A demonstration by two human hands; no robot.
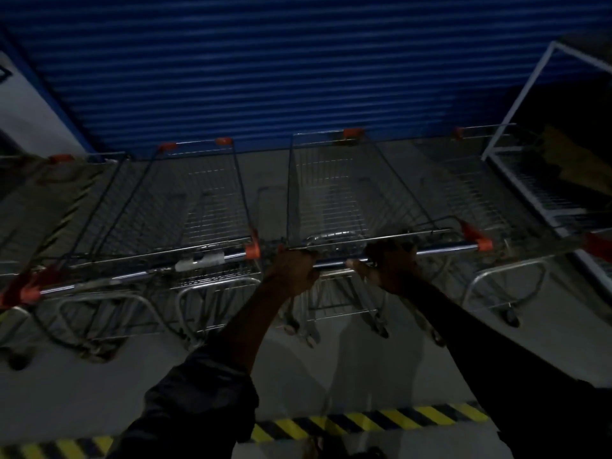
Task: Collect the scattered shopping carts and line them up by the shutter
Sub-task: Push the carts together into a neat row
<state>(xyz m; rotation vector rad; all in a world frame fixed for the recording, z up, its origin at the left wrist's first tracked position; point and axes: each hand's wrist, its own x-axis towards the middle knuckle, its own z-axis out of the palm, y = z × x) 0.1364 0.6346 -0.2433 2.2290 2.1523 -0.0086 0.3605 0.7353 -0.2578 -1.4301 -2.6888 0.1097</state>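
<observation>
Both hands, left hand (293,268) and right hand (385,265), clench the cart handle (443,250) facing the blue shutter (265,67), a neighbouring cart (185,207) close alongside, white rack (516,104) opposite.

Setting as I read it from the head view: a dim cart bay outside or behind a supermarket-type shop. Evidence: a wide blue roller shutter (265,67), closed, fills the back wall. Wire shopping carts with orange corner caps stand side by side in front of it, e.g. one at left (185,207) and one at centre (334,190). Bare grey concrete floor (381,369). Yellow-and-black hazard stripe (374,422) across the floor. White metal rack frame (516,104) at right.
</observation>
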